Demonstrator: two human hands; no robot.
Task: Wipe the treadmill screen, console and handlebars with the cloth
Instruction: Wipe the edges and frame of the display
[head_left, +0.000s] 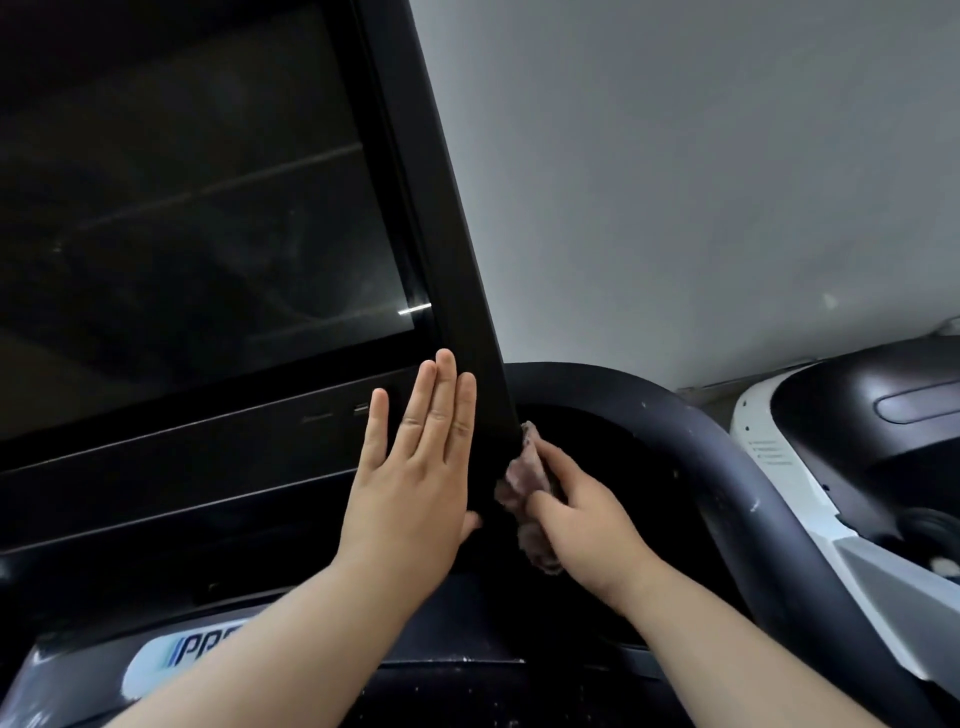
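Observation:
The treadmill's dark screen (197, 197) fills the upper left, set in a black frame (457, 270). My left hand (415, 467) lies flat with its fingers straight against the frame's lower right corner. My right hand (582, 519) grips a crumpled brownish-grey cloth (524, 478) and presses it to the frame's right side edge, just beside the left hand. A black curved handlebar (727, 457) arcs behind and to the right of the right hand. The console (447, 670) sits low, partly hidden by my forearms.
A grey wall (701, 182) stands behind the screen. Another machine with white and black housing (841, 447) sits at the right. A label with blue letters (197, 649) shows on the console at lower left. White specks dot the handlebar.

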